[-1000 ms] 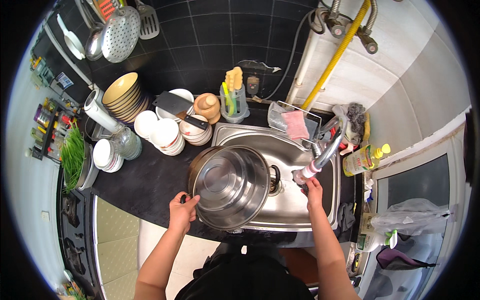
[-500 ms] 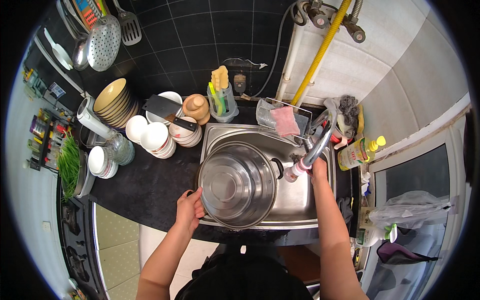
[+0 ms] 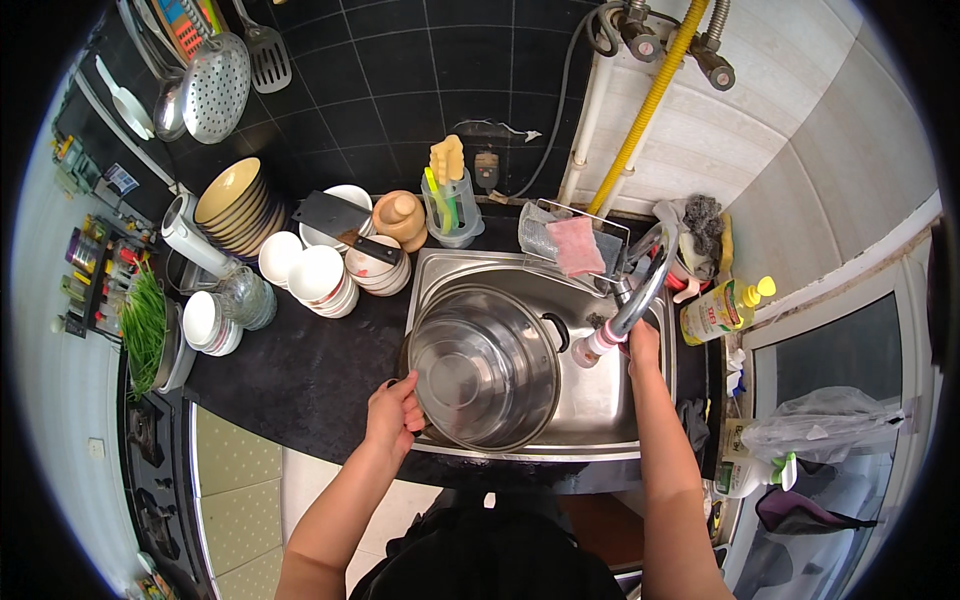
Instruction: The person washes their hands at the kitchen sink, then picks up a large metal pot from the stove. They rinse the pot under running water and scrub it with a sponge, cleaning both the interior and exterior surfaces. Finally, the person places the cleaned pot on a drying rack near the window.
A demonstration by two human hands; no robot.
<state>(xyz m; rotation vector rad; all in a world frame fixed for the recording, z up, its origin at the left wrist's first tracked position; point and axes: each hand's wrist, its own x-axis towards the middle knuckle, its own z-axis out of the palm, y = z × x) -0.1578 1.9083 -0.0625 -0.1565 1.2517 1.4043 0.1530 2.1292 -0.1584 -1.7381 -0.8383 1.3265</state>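
A large stainless steel pot (image 3: 480, 385) sits tilted over the left part of the metal sink (image 3: 590, 415). Its black right handle (image 3: 555, 332) stands free above the basin. My left hand (image 3: 392, 412) is closed around the pot's left side handle, which the fingers mostly cover. At the right of the basin, my right hand (image 3: 644, 350) is closed on the curved chrome faucet (image 3: 640, 305); its fingers are partly hidden behind the spout. The faucet's pale pink-and-white nozzle (image 3: 590, 347) points into the sink, beside the pot's rim.
Stacked bowls (image 3: 318, 275), a black cleaver (image 3: 340, 222) and a wooden mortar (image 3: 400, 220) crowd the counter's back left. A wire rack (image 3: 600, 285) with a pink cloth (image 3: 575, 247) spans the sink's far edge. A yellow soap bottle (image 3: 712, 312) stands to the right.
The pot and my left hand have shifted slightly right, with the hand still on the handle. The whole view has also moved a little. My right hand stays at the faucet.
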